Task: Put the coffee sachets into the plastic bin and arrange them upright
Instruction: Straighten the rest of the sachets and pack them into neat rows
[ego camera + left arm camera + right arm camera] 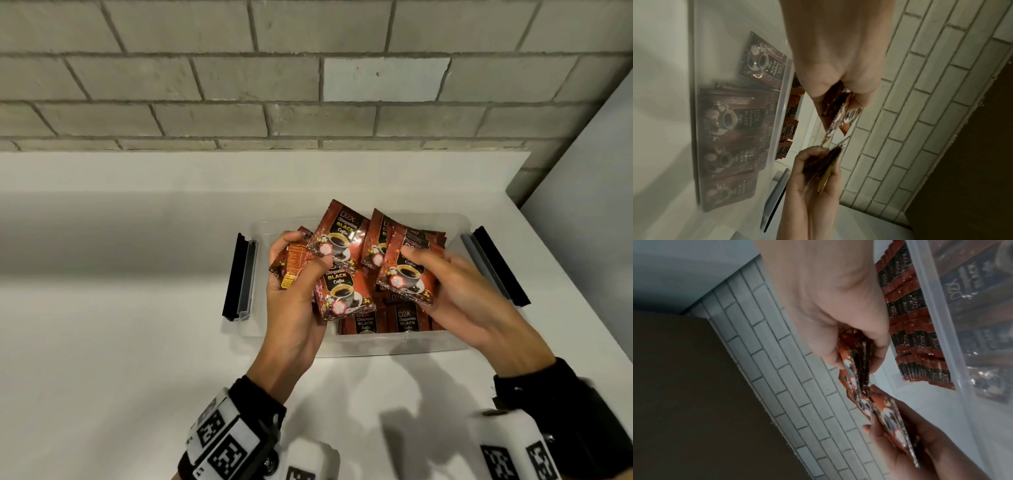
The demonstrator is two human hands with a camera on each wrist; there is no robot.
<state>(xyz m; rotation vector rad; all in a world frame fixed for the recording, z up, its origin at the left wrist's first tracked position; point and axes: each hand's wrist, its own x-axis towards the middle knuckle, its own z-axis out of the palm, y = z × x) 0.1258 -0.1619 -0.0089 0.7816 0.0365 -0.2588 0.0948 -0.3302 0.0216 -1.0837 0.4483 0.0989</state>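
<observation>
So both hands are full: left hand [291, 284] grips a fan of coffee sachets [337, 246], right hand [459, 291] pinches another bunch [406, 274] above the plastic bin [394, 346].

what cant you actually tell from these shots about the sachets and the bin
- How many sachets each hand holds: left hand and right hand cover fanned, overlapping packs in every view.
- How full the plastic bin is: in the head view the hands hide most of its floor.
- Small print on the sachets in the bin: too small, blurred through the wall in both wrist views.
</observation>
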